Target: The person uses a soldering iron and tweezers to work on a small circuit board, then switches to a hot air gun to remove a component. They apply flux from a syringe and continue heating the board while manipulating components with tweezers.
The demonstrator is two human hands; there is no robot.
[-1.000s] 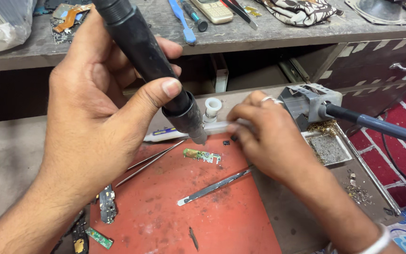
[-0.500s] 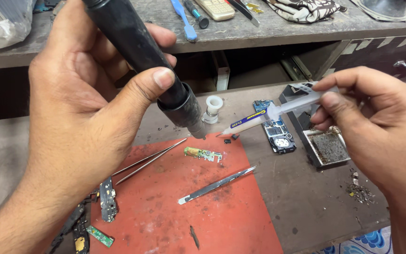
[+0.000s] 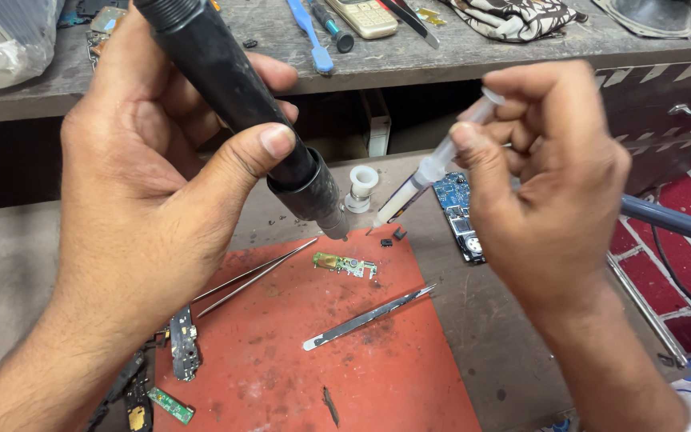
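Observation:
My left hand [image 3: 145, 184] grips a thick black hot-air wand [image 3: 237, 92], its metal nozzle pointing down over the top edge of a red work mat [image 3: 337, 376]. My right hand [image 3: 549, 188] holds a clear syringe [image 3: 421, 176] tilted down to the left, thumb near its plunger. The syringe tip hangs just right of the nozzle, above a small green circuit strip [image 3: 345, 264] lying on the mat.
Two metal tweezers [image 3: 365, 318] lie on the mat, one [image 3: 253, 276] under the wand. A blue circuit board [image 3: 459, 212], a white spool [image 3: 361, 186], small board pieces [image 3: 183, 344] and a shelf with tools [image 3: 313, 32] surround the mat.
My right hand lifted the syringe off the bench, swung right, then came back with the tip beside the wand's nozzle. The left hand kept the wand nearly still.

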